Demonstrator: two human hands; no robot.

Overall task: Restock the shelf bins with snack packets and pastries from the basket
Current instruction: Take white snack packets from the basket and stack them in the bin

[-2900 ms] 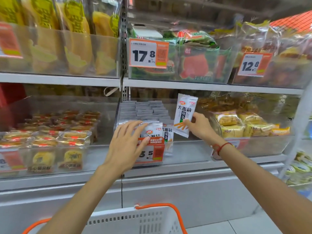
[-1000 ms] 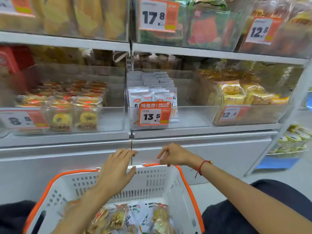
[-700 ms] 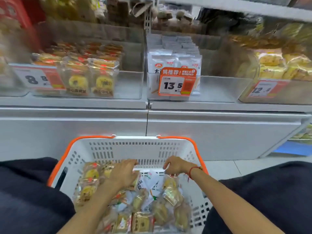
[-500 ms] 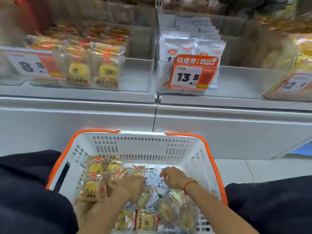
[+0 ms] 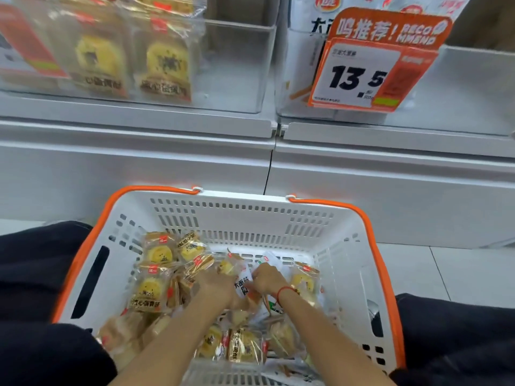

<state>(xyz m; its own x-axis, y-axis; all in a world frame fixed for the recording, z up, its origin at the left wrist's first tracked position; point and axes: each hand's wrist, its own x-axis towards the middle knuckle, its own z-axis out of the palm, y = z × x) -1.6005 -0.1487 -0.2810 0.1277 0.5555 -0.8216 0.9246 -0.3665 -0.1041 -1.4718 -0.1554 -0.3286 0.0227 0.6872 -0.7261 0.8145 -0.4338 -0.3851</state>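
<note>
A white basket [image 5: 250, 215] with an orange rim sits low in front of me, full of wrapped yellow pastries [image 5: 152, 285] and white snack packets [image 5: 243, 282]. Both hands are down inside it. My right hand [image 5: 269, 278] has its fingers curled round a white snack packet in the middle of the pile. My left hand [image 5: 216, 285] lies just left of it, fingers bent into the pile against the same packet; what it holds is hidden. Above, the left clear bin [image 5: 237, 65] holds the same pastries and the right clear bin [image 5: 459, 79] holds white packets.
An orange 13.5 price tag [image 5: 370, 65] hangs on the right bin's front. A white shelf ledge [image 5: 167, 126] and a white base panel run below the bins. My dark-clothed knees flank the basket on both sides. Pale floor tiles show at the right.
Both hands came down from the shelf bin into the basket and closed in on the middle of the pile. My view dropped and moved closer to the bins.
</note>
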